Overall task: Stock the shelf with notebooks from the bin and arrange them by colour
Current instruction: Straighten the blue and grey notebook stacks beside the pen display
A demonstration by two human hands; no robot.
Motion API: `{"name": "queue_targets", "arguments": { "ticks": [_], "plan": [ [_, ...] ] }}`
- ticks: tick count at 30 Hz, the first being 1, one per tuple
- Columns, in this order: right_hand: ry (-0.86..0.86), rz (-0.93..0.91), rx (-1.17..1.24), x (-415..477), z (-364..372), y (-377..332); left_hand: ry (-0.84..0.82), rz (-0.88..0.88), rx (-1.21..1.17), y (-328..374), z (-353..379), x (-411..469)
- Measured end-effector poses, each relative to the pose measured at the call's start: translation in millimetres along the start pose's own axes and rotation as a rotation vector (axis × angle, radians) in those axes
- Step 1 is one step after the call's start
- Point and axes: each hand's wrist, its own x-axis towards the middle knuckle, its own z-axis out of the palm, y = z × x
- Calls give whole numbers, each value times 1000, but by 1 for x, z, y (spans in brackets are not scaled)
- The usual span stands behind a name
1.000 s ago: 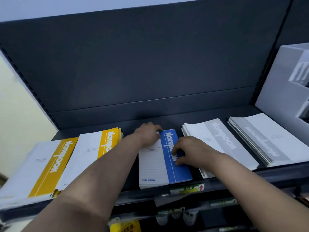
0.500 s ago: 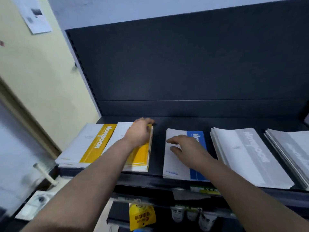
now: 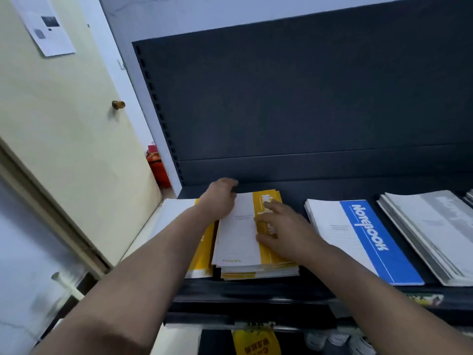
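Observation:
On the dark shelf (image 3: 294, 285) lie stacks of notebooks. A yellow-striped stack (image 3: 240, 242) sits left of centre, and both hands rest on it. My left hand (image 3: 220, 201) curls over its far left corner. My right hand (image 3: 279, 226) lies flat on the yellow stripe with fingers spread. Further left, a second yellow stack (image 3: 176, 213) is partly hidden under my left forearm. A blue-striped stack (image 3: 363, 239) lies to the right, then a grey-striped stack (image 3: 435, 231). The bin is not in view.
The shelf's dark back panel (image 3: 307, 111) rises behind the stacks. A cream door (image 3: 64, 124) with a brass knob stands to the left. A red object (image 3: 158, 165) sits on the floor beside the shelf upright. Yellow packets (image 3: 256, 342) hang below the shelf.
My view has swung left. My right hand left the blue stack and now lies on the yellow stack beside my left hand.

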Motion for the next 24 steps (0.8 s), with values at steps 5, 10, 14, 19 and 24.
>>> {"name": "queue_targets", "arguments": {
  "ticks": [5,10,14,19,24],
  "plan": [
    [-99,6,-14,1,1,-4,-209,124,106,-6,4,29],
    [-87,46,-5,2,7,-5,-327,190,157,-7,12,45],
    [-88,65,-32,1,7,-7,-321,190,191,-1,16,47],
    [-112,101,-36,-10,-2,-1,-311,194,157,13,23,40],
    [-111,130,-23,-25,-10,6,-290,181,104,29,33,33]
  ]
}}
